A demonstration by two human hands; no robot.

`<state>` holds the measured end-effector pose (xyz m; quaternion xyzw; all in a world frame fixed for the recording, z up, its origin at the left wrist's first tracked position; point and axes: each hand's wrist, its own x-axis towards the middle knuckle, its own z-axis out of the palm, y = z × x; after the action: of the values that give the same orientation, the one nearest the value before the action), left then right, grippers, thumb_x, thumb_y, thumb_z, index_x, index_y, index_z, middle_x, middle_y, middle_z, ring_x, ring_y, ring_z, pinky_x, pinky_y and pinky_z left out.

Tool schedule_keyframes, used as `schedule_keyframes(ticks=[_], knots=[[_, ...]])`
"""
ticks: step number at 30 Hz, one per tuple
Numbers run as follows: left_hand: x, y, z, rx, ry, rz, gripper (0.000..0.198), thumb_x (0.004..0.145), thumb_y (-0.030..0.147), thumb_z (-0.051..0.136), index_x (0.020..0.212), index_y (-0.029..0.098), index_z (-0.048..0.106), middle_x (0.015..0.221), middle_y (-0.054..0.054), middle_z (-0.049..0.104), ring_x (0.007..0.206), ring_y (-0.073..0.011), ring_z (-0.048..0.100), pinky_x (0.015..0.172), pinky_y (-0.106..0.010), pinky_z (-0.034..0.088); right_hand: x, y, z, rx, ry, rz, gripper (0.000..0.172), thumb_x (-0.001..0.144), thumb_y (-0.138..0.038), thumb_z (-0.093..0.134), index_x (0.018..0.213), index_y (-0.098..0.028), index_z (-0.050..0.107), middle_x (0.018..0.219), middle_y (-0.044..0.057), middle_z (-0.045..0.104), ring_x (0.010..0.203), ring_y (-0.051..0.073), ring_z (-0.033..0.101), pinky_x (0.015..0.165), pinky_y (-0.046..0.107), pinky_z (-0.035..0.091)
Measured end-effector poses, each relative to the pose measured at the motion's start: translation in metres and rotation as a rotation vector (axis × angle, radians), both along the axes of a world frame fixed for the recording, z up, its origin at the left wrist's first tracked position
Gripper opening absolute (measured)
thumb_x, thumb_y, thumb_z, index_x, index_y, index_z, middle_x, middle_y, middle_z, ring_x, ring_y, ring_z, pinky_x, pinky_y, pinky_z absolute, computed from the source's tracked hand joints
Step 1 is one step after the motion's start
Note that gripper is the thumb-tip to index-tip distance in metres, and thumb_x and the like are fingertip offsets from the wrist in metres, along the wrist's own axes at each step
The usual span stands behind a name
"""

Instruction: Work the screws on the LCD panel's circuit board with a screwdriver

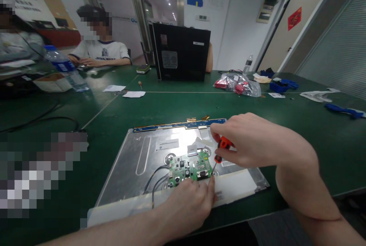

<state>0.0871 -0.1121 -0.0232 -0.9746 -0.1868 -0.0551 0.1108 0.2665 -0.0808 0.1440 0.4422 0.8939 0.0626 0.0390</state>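
Observation:
My right hand [238,139] is closed round a red and black screwdriver [223,144], which tilts down to the left. Its thin shaft ends at the lower right corner of a green circuit board [187,165]. Against the board's front edge lies my left hand [191,200], fingers mostly curled, one fingertip beside the screwdriver tip. Whatever those curled fingers hold, if anything, is hidden. The board sits on the metal back of a flat display panel [126,162]. Black cables [156,173] run from the board's left side, and a blue circuit strip [162,127] lines the panel's far edge.
A black computer case [181,51] stands across the green table [177,105]. Beyond the panel lie a clear plastic bag [238,84] with red things and blue gloves [283,85]. A water bottle [67,69] leans at the left. Another person [100,48] sits at the far side.

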Motion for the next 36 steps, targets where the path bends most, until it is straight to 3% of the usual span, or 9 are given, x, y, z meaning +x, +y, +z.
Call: schedule_keyframes(ticks=[3,7,10,12,14,18,22,30,36], knots=[[0.0,-0.001,0.0,-0.01,0.004,0.005,0.037,0.096,0.021,0.04,0.125,-0.001,0.043,0.073,-0.01,0.067,0.056,-0.021,0.065,0.047,-0.03,0.049,-0.001,0.001,-0.004,-0.008,0.004,-0.011,0.027,0.081,-0.045,0.058,0.074,-0.019,0.06,0.06,0.001,0.059,0.049,0.012,0.049,0.046,0.027,0.02],[-0.001,0.0,0.001,-0.031,0.019,0.015,0.035,0.097,0.023,0.04,0.124,0.001,0.043,0.075,-0.009,0.066,0.057,-0.0214,0.065,0.048,-0.03,0.049,-0.009,0.003,-0.01,0.0,0.032,-0.026,0.051,0.091,-0.057,0.039,0.062,-0.019,0.058,0.053,0.003,0.056,0.046,0.013,0.047,0.047,0.029,0.02],[-0.002,0.0,0.0,-0.04,0.007,0.004,0.035,0.098,0.022,0.035,0.125,0.001,0.041,0.076,-0.01,0.066,0.06,-0.0213,0.066,0.051,-0.03,0.05,-0.01,0.0,-0.01,0.001,0.053,0.011,0.038,0.094,-0.043,0.038,0.075,-0.019,0.061,0.059,0.002,0.06,0.049,0.013,0.049,0.049,0.029,0.022],[-0.002,0.0,0.0,-0.046,-0.002,0.003,0.034,0.099,0.022,0.033,0.124,0.001,0.042,0.076,-0.01,0.066,0.06,-0.0209,0.066,0.051,-0.03,0.051,-0.008,-0.004,-0.008,-0.029,0.065,0.057,0.018,0.089,-0.034,0.049,0.088,-0.02,0.059,0.068,0.002,0.064,0.054,0.013,0.052,0.051,0.027,0.024],[-0.003,0.0,-0.001,-0.05,-0.007,0.016,0.032,0.099,0.022,0.033,0.123,0.003,0.043,0.076,-0.01,0.067,0.059,-0.02,0.065,0.051,-0.029,0.051,-0.006,-0.007,-0.006,-0.081,0.082,0.109,0.012,0.083,-0.029,0.055,0.091,-0.02,0.056,0.074,0.001,0.066,0.059,0.014,0.055,0.051,0.026,0.026],[-0.002,0.0,-0.002,-0.034,-0.015,0.005,0.031,0.098,0.022,0.036,0.121,0.003,0.044,0.075,-0.009,0.066,0.059,-0.0212,0.066,0.049,-0.03,0.051,-0.007,-0.009,-0.007,-0.034,0.083,0.057,0.025,0.082,-0.045,0.059,0.086,-0.02,0.056,0.071,0.002,0.065,0.059,0.016,0.057,0.05,0.027,0.025],[-0.002,0.0,-0.001,0.001,-0.024,0.01,0.033,0.098,0.022,0.036,0.122,0.001,0.045,0.074,-0.009,0.067,0.059,-0.0209,0.066,0.048,-0.029,0.05,-0.009,-0.004,-0.009,-0.005,0.05,-0.017,0.045,0.086,-0.062,0.045,0.08,-0.02,0.059,0.064,0.004,0.063,0.053,0.016,0.055,0.05,0.028,0.025],[-0.004,0.0,-0.004,0.012,-0.049,-0.005,0.033,0.099,0.021,0.033,0.122,0.001,0.046,0.071,-0.008,0.066,0.056,-0.0195,0.065,0.048,-0.028,0.048,-0.002,-0.003,-0.006,-0.057,0.077,0.087,0.013,0.083,-0.032,0.056,0.09,-0.021,0.057,0.074,0.001,0.065,0.059,0.014,0.054,0.05,0.027,0.025],[-0.003,0.0,-0.005,0.023,-0.033,-0.005,0.034,0.097,0.021,0.036,0.124,0.001,0.044,0.072,-0.008,0.066,0.057,-0.0206,0.064,0.047,-0.029,0.048,-0.004,0.001,-0.009,-0.02,0.06,-0.009,0.045,0.086,-0.062,0.046,0.076,-0.02,0.06,0.061,0.002,0.061,0.051,0.015,0.051,0.049,0.028,0.023]])
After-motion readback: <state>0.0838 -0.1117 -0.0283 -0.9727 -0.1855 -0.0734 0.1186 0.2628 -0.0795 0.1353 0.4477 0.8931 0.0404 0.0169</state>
